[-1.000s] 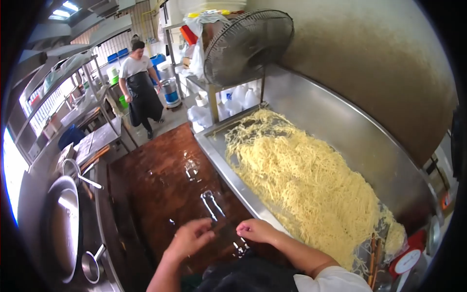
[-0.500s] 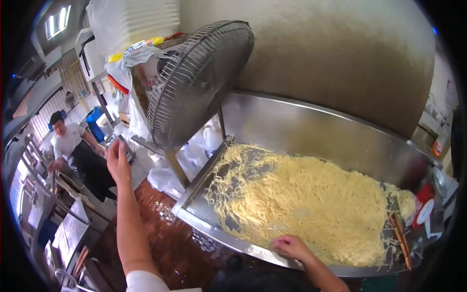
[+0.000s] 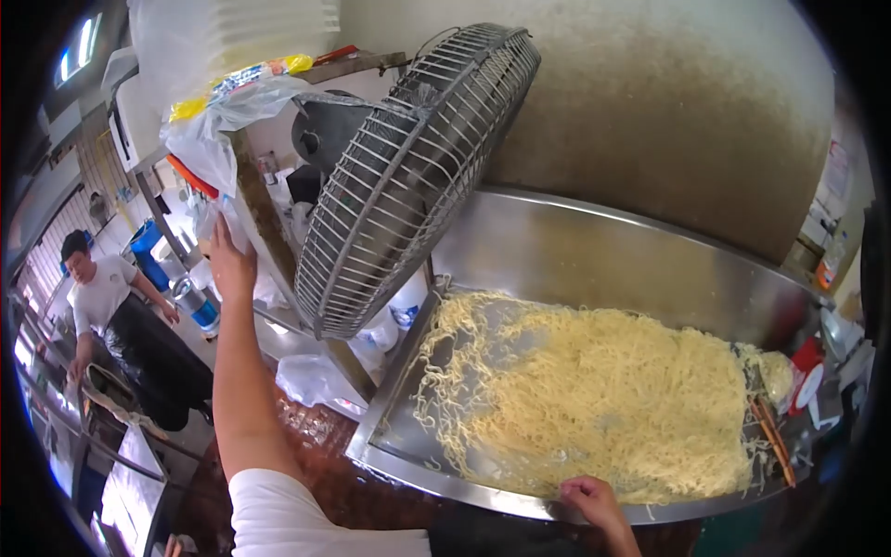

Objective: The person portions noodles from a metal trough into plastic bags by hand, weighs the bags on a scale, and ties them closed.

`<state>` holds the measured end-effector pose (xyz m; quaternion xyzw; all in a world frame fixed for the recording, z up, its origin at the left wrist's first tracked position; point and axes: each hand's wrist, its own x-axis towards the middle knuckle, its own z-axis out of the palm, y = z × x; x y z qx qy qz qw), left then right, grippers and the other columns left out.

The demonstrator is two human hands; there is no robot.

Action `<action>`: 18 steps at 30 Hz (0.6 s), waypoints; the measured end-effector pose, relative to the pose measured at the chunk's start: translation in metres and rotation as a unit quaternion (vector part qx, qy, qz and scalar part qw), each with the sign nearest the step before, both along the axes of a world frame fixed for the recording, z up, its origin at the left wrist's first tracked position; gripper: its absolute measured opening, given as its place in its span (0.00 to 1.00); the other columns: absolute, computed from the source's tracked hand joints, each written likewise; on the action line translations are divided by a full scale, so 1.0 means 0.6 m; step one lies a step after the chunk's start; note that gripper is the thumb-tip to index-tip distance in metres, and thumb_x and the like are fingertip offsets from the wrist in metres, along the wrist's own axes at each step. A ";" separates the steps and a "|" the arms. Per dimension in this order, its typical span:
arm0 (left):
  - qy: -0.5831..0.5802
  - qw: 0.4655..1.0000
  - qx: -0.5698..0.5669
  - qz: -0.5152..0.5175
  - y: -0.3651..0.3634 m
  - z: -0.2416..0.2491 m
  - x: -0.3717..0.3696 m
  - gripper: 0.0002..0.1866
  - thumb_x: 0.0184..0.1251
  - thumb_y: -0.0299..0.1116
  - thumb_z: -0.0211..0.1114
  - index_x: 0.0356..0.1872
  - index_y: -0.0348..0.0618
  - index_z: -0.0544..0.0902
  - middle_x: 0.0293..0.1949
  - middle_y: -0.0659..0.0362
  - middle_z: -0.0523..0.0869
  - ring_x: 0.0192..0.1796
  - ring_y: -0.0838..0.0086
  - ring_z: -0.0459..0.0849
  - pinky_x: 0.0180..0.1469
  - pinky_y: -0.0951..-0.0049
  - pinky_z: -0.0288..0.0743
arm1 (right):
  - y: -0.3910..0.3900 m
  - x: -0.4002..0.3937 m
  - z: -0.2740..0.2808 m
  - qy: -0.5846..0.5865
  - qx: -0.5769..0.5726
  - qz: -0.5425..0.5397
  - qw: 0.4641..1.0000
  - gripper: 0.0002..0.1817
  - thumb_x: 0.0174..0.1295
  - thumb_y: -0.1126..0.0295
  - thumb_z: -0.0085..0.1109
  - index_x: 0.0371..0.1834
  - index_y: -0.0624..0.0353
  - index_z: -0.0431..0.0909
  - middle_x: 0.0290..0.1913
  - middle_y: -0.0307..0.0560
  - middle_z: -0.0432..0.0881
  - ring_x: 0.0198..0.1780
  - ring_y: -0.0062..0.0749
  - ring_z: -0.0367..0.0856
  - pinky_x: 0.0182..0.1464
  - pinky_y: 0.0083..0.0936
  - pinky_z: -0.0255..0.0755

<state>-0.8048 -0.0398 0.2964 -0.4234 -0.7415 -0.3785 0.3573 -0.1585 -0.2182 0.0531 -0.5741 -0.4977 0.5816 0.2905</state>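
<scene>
My left hand (image 3: 232, 260) is raised at the left with its fingers apart, beside a hanging clear plastic bag (image 3: 213, 139) near the shelf post. My right hand (image 3: 591, 498) rests at the front rim of the metal tray (image 3: 520, 502), its fingers curled; whether anything is in them is hidden. Yellow noodles (image 3: 613, 399) lie spread over the tray, thinner at its left end. A large round fan (image 3: 418, 176) in a wire cage stands tilted between my left hand and the tray.
Wooden chopsticks (image 3: 772, 441) and a red scale (image 3: 807, 376) sit at the tray's right end. At the far left stands a person (image 3: 135, 325) in a dark apron. Stacked white containers (image 3: 232, 37) are above the shelf. The floor (image 3: 325, 446) looks wet.
My left hand has moved up toward the hanging bag, and its fingers have spread. The fan has turned and shows its cage more side-on. The view has shifted slightly. The person's arm has lowered.
</scene>
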 end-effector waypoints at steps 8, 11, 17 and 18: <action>-0.031 0.989 0.138 -0.032 0.026 0.088 -0.046 0.19 0.71 0.42 0.53 0.52 0.41 0.81 0.50 0.44 0.82 0.55 0.50 0.79 0.57 0.60 0.71 | -0.006 -0.042 0.001 -0.013 -0.021 -0.015 1.000 0.11 0.60 0.66 0.63 0.40 0.62 0.83 0.32 0.38 0.84 0.32 0.17 0.78 0.37 0.17 0.72; -0.060 0.964 0.253 -0.059 0.032 0.129 -0.084 0.22 0.72 0.46 0.51 0.44 0.35 0.83 0.37 0.46 0.86 0.40 0.54 0.83 0.47 0.62 0.73 | 0.002 -0.046 -0.004 -0.033 -0.013 0.018 0.999 0.12 0.60 0.65 0.63 0.40 0.61 0.84 0.31 0.38 0.85 0.32 0.17 0.79 0.37 0.17 0.72; -0.039 0.924 0.380 0.030 -0.005 0.182 -0.226 0.20 0.71 0.43 0.51 0.33 0.35 0.82 0.32 0.51 0.85 0.33 0.63 0.81 0.39 0.65 0.74 | 0.038 -0.062 0.016 -0.068 0.042 0.046 0.996 0.13 0.59 0.63 0.64 0.41 0.60 0.84 0.32 0.40 0.85 0.33 0.19 0.80 0.37 0.18 0.74; -0.021 0.918 0.392 0.057 -0.030 0.193 -0.248 0.19 0.70 0.43 0.53 0.34 0.35 0.82 0.33 0.51 0.85 0.34 0.63 0.82 0.40 0.65 0.74 | 0.042 -0.061 0.019 -0.074 0.045 0.048 0.995 0.13 0.59 0.63 0.64 0.41 0.60 0.84 0.32 0.40 0.85 0.33 0.19 0.80 0.37 0.18 0.74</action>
